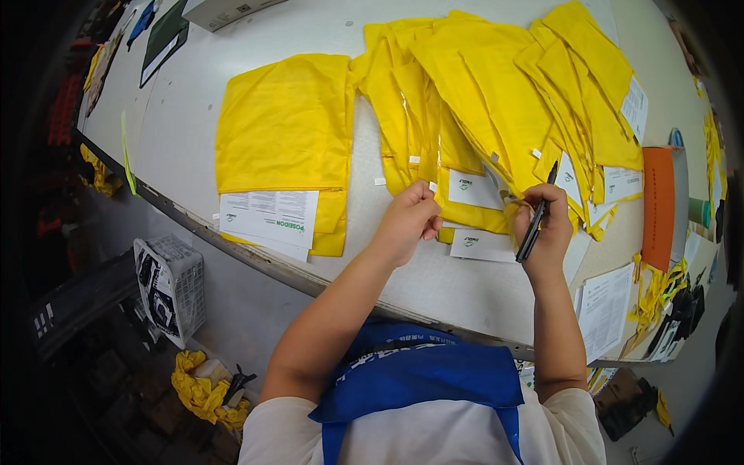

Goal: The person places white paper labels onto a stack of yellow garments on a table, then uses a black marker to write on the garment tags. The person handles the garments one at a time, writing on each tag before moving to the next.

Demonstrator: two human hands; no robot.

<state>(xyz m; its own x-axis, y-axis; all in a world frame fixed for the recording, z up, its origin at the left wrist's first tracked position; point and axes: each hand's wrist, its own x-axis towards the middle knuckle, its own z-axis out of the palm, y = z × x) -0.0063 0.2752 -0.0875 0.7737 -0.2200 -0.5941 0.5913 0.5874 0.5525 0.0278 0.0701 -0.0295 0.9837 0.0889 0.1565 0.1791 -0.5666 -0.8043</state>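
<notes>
My left hand (409, 223) is closed in a pinch at the lower edge of a yellow fabric pouch (457, 143), beside a small white tag (432, 187). In my right hand (547, 221) is a black marker pen (535, 229), its tip pointing up and away from me. The right fingertips also touch the pouch's edge. Printed white cards (474, 188) show at the pouches' lower ends. More yellow pouches (585, 85) lie overlapping at the right. To the left, a separate stack of yellow pouches (283, 124) has a printed card (267, 218) on it.
An orange and grey box (659, 205) stands at the right, near paper sheets (604, 310) and yellow cords (659, 298). A dark green clipboard (164, 39) lies far left. Below the table edge stand a white wire basket (186, 279) and a yellow fabric heap (200, 387).
</notes>
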